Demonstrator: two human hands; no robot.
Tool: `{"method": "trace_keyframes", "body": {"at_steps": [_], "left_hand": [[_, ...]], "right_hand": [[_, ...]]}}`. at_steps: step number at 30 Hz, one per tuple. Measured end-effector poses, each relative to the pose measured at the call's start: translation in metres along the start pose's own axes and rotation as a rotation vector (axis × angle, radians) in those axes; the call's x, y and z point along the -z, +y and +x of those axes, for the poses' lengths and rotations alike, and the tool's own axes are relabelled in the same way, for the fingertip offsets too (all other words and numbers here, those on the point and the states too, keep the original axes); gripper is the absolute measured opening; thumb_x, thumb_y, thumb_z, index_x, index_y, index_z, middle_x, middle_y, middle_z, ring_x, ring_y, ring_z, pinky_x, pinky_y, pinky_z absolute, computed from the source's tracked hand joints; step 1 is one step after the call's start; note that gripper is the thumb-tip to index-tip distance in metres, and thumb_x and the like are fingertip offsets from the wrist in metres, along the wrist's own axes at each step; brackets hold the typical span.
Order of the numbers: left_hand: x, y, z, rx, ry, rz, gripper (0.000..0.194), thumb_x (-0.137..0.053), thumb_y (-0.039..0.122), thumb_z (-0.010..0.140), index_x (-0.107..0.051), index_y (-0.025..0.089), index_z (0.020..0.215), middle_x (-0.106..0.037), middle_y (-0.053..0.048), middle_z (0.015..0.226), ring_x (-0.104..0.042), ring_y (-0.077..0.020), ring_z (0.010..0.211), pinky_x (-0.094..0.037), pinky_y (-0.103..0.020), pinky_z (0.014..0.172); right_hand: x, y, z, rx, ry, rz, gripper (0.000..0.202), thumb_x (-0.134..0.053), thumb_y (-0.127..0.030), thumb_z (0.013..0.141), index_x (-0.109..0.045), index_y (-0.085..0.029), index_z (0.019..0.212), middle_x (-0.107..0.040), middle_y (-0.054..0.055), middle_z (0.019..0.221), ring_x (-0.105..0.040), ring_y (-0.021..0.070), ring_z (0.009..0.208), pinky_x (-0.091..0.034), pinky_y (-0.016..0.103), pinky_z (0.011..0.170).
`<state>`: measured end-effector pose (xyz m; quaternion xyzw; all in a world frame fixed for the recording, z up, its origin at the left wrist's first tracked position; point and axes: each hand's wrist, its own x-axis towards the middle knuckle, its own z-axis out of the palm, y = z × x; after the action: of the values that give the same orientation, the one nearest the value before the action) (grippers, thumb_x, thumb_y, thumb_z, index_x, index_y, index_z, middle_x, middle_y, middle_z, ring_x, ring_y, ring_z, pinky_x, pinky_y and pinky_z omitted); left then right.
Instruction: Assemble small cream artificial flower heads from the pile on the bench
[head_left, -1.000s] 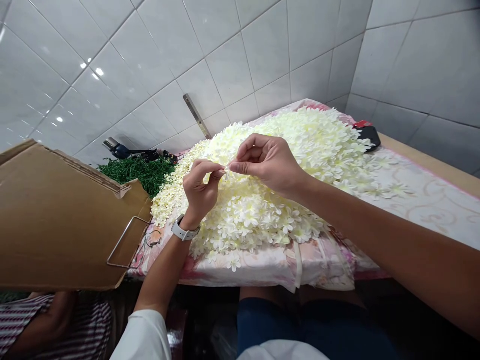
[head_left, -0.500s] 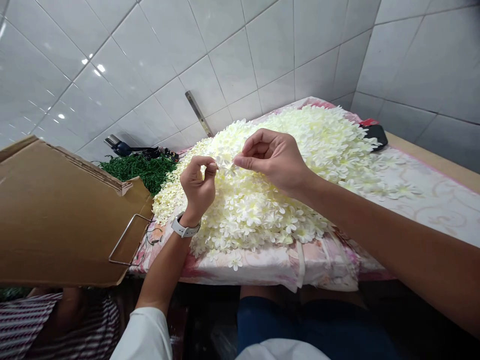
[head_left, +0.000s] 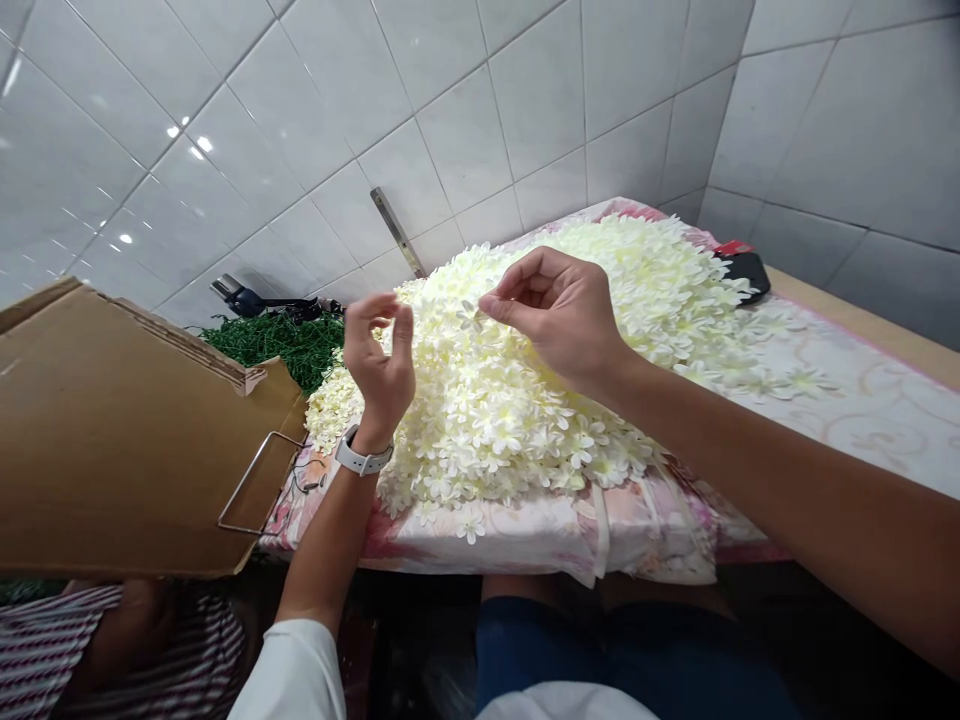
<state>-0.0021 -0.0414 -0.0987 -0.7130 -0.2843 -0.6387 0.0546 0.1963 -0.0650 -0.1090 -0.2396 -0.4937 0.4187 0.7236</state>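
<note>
A big heap of white and pale-yellow artificial flowers covers the middle of the table. Over it, my right hand pinches a single artificial flower between thumb and forefinger. My left hand, with a white watch on its wrist, is raised at the heap's left side. Its thumb and fingers are apart and nothing shows between them. Below the heap, one loose flower lies by the table's front edge.
At left stands a cardboard box beside a bent metal wire frame. Green artificial stems lie behind it. A metal strip leans on the tiled wall. A black object lies back right. Another person's striped clothing shows lower left.
My left hand has moved left, away from the flower, and its thumb and fingers have parted. My right hand stays nearly in place with the flower.
</note>
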Motion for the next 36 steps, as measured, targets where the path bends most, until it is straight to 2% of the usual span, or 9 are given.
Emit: {"method": "trace_keyframes", "body": {"at_steps": [3, 5, 10, 13, 17, 22, 28, 33, 36], "left_hand": [[-0.003, 0.009, -0.007, -0.138, -0.2, 0.016, 0.021, -0.077, 0.027, 0.088, -0.071, 0.024, 0.108, -0.074, -0.001, 0.095, -0.067, -0.0139, 0.086, -0.05, -0.029, 0.078], [-0.005, 0.012, -0.011, -0.177, -0.249, 0.018, 0.022, -0.08, 0.025, 0.085, -0.072, 0.024, 0.105, -0.076, -0.001, 0.092, -0.068, -0.0147, 0.086, -0.051, -0.029, 0.079], [-0.005, 0.011, -0.015, -0.059, -0.25, -0.079, 0.012, -0.076, 0.019, 0.088, -0.074, 0.024, 0.099, -0.076, 0.0, 0.09, -0.068, -0.0122, 0.084, -0.052, -0.027, 0.078], [-0.004, 0.01, -0.015, 0.039, -0.253, -0.181, 0.009, -0.076, 0.021, 0.088, -0.075, 0.023, 0.096, -0.075, -0.001, 0.088, -0.067, -0.0109, 0.081, -0.052, -0.025, 0.075], [-0.006, 0.012, -0.013, 0.098, -0.249, -0.317, 0.006, -0.078, 0.022, 0.086, -0.075, 0.022, 0.092, -0.073, -0.001, 0.083, -0.067, -0.0099, 0.077, -0.052, -0.022, 0.071], [-0.006, 0.014, -0.015, 0.097, -0.263, -0.35, 0.006, -0.077, 0.019, 0.087, -0.074, 0.022, 0.091, -0.072, 0.0, 0.083, -0.066, -0.0087, 0.078, -0.051, -0.022, 0.072], [-0.006, 0.013, -0.017, 0.096, -0.279, -0.358, 0.011, -0.08, 0.018, 0.085, -0.073, 0.022, 0.093, -0.07, -0.001, 0.085, -0.064, -0.0098, 0.081, -0.05, -0.024, 0.075], [-0.008, 0.015, -0.018, 0.031, -0.302, -0.364, 0.017, -0.077, 0.018, 0.087, -0.072, 0.024, 0.102, -0.07, -0.002, 0.091, -0.065, -0.0119, 0.085, -0.052, -0.026, 0.077], [-0.007, 0.019, -0.019, -0.021, -0.343, -0.282, 0.018, -0.072, 0.018, 0.09, -0.071, 0.024, 0.107, -0.071, -0.003, 0.093, -0.064, -0.0139, 0.086, -0.051, -0.03, 0.078]], "right_hand": [[0.0, 0.0, -0.001, -0.017, -0.021, 0.006, 0.034, -0.095, -0.033, 0.061, -0.065, -0.021, 0.071, -0.069, -0.001, 0.069, -0.064, 0.0141, 0.066, -0.056, 0.033, 0.065], [0.0, -0.001, -0.001, -0.044, -0.045, 0.042, 0.036, -0.097, -0.031, 0.059, -0.065, -0.02, 0.071, -0.07, -0.001, 0.068, -0.064, 0.0137, 0.064, -0.054, 0.031, 0.062], [0.001, -0.002, -0.001, -0.139, -0.129, 0.129, 0.041, -0.1, -0.03, 0.052, -0.065, -0.019, 0.069, -0.07, 0.0, 0.067, -0.064, 0.0131, 0.064, -0.054, 0.03, 0.062], [0.001, -0.004, 0.0, -0.182, -0.184, 0.146, 0.044, -0.102, -0.029, 0.048, -0.064, -0.018, 0.068, -0.068, -0.001, 0.066, -0.062, 0.0114, 0.062, -0.053, 0.028, 0.059], [0.001, -0.005, 0.0, -0.22, -0.21, 0.166, 0.048, -0.104, -0.03, 0.044, -0.063, -0.017, 0.067, -0.066, -0.002, 0.065, -0.059, 0.009, 0.059, -0.048, 0.024, 0.054], [0.001, -0.003, 0.0, -0.249, -0.228, 0.191, 0.049, -0.103, -0.036, 0.046, -0.062, -0.017, 0.066, -0.064, -0.004, 0.063, -0.054, 0.0067, 0.055, -0.041, 0.021, 0.048], [0.003, -0.001, 0.0, -0.28, -0.265, 0.216, 0.049, -0.104, -0.033, 0.047, -0.062, -0.017, 0.067, -0.06, -0.005, 0.06, -0.049, 0.0053, 0.052, -0.035, 0.02, 0.045], [0.004, -0.001, 0.0, -0.257, -0.336, 0.187, 0.047, -0.101, -0.035, 0.054, -0.06, -0.016, 0.065, -0.062, -0.002, 0.062, -0.054, 0.0075, 0.057, -0.04, 0.022, 0.049], [0.004, 0.0, -0.001, -0.224, -0.375, 0.172, 0.046, -0.101, -0.029, 0.055, -0.058, -0.016, 0.063, -0.064, -0.001, 0.064, -0.057, 0.0081, 0.06, -0.044, 0.022, 0.054]]}}
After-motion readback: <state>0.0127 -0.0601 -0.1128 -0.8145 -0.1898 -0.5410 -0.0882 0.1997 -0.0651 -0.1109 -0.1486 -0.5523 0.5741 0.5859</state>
